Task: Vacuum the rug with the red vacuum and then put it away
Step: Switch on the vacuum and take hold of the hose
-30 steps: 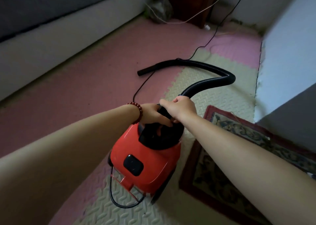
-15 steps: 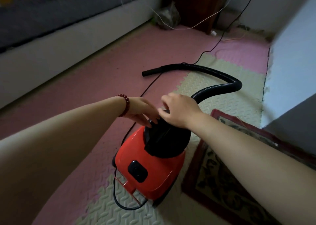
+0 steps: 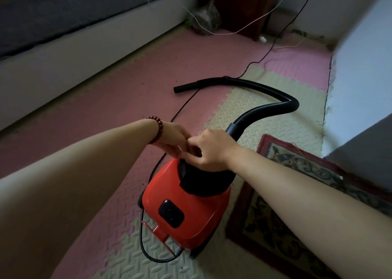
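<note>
A home: sofa [image 3: 63, 30], foam floor mats [image 3: 106, 100], patterned rug [image 3: 297, 194].

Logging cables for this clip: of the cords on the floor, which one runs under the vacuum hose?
The black cord: it passes under the hose near its nozzle end. The white cord stays by the far wall.

One red vacuum [image 3: 186, 213], one black hose [image 3: 265, 107], one patterned rug [image 3: 297, 194], one bead bracelet [image 3: 156, 128], two hands.
</note>
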A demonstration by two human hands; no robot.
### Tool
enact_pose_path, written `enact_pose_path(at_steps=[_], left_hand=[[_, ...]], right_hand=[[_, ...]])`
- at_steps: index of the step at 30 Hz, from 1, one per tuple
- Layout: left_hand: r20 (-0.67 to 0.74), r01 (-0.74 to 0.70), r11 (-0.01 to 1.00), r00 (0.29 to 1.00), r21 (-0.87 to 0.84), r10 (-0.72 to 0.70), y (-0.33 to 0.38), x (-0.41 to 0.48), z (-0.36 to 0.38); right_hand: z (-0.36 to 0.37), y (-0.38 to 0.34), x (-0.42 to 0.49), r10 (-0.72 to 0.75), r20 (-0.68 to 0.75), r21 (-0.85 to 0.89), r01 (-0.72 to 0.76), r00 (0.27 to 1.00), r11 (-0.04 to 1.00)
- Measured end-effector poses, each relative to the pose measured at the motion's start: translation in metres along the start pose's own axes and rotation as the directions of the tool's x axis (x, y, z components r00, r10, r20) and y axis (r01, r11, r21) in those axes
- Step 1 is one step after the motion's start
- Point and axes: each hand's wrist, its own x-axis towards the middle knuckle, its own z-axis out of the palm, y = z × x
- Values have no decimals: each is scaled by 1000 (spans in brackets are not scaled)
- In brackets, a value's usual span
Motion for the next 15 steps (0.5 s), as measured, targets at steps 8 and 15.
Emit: enact_pose_path(at_steps=[8, 15], left_hand=[[-162, -11, 999, 987, 31, 16, -9, 1, -5], [-152, 69, 996, 987, 57, -59, -3, -5, -2]], right_hand=[[7, -17, -7, -159, 111, -246, 182, 981, 952], [3, -19, -4, -120, 127, -285, 152, 985, 946]])
